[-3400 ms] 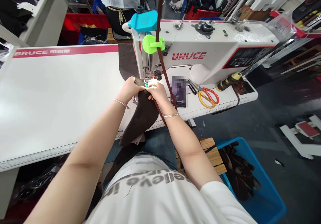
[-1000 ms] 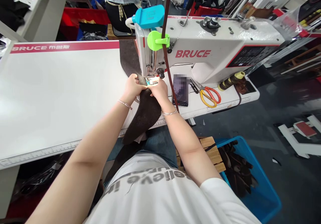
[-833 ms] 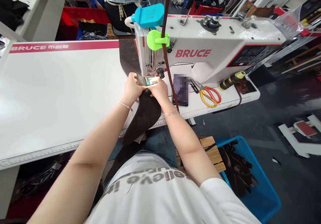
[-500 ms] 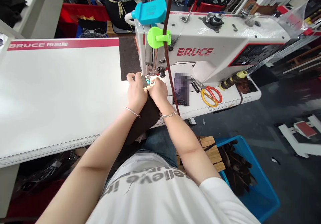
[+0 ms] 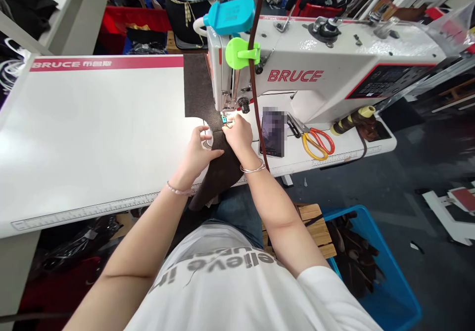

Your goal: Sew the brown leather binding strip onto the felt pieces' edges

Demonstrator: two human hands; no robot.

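Note:
Dark brown fabric (image 5: 221, 165) runs from under the head of a white sewing machine (image 5: 289, 54) down over the table's front edge. My right hand (image 5: 238, 132) is closed on the fabric just beside the needle area, fingers pinched close to the small blue presser part (image 5: 223, 118). To the left, my left hand (image 5: 197, 154) is open, its thumb stretched over the fabric's left edge and its fingers apart, slightly curled above the white table (image 5: 111, 133). Whatever lies directly under the right fingertips is hidden.
A phone (image 5: 272, 133), scissors with red and yellow handles (image 5: 319, 143) and a thread cone (image 5: 352, 120) lie right of the needle. A brown strip (image 5: 256, 98) hangs before the machine. A blue bin (image 5: 389, 271) stands at lower right. A person (image 5: 187, 9) is beyond the table.
My left hand has let go of the fabric near the needle, moved toward me and left, and opened. The right hand stays by the needle. The view has shifted slightly.

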